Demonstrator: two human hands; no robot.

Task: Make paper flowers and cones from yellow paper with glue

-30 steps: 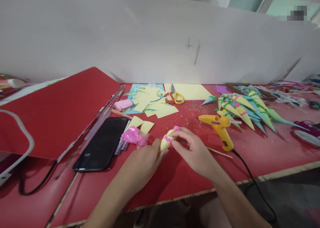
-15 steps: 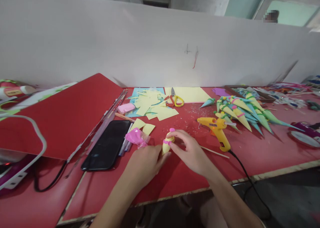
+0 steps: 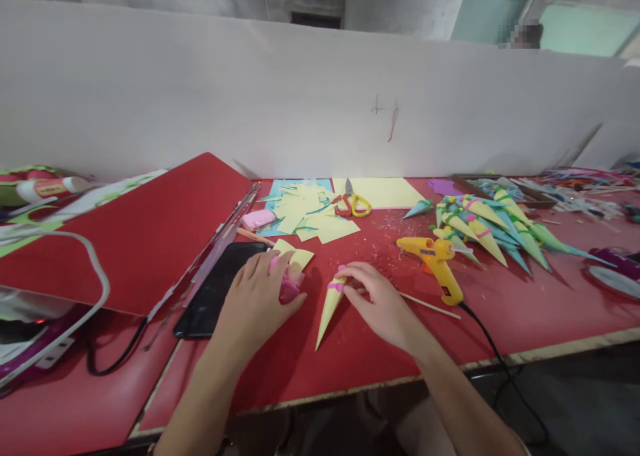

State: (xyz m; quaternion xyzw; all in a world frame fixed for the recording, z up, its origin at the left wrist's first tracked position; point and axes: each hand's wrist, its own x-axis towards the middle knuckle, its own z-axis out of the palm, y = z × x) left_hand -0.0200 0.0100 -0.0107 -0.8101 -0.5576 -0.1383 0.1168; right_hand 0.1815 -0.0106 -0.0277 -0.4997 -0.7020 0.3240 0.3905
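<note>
A pale yellow paper cone [image 3: 330,309] with a pink band and a pink ball at its wide end slants toward me, its tip pointing down and left. My right hand [image 3: 377,303] pinches it near the banded top, fingers bent around that end. To the left, my left hand [image 3: 255,303] curls over a plastic-wrapped lump of pink clay [image 3: 289,289], fingers on the far side and thumb on the near side. Most of the clay is hidden beneath the palm. Close behind that hand lie small yellow paper pieces [image 3: 300,257].
A yellow glue gun [image 3: 440,263] with a black cord and a thin stick [image 3: 430,305] lie right of my right hand. Finished cones [image 3: 490,223] are heaped behind. Scissors [image 3: 353,199] rest by paper scraps [image 3: 300,209]. A black phone [image 3: 205,303] sits left.
My left hand has let go of the cone and moved left onto the pink clay. The cone's full length now shows, with my right hand still at its top.
</note>
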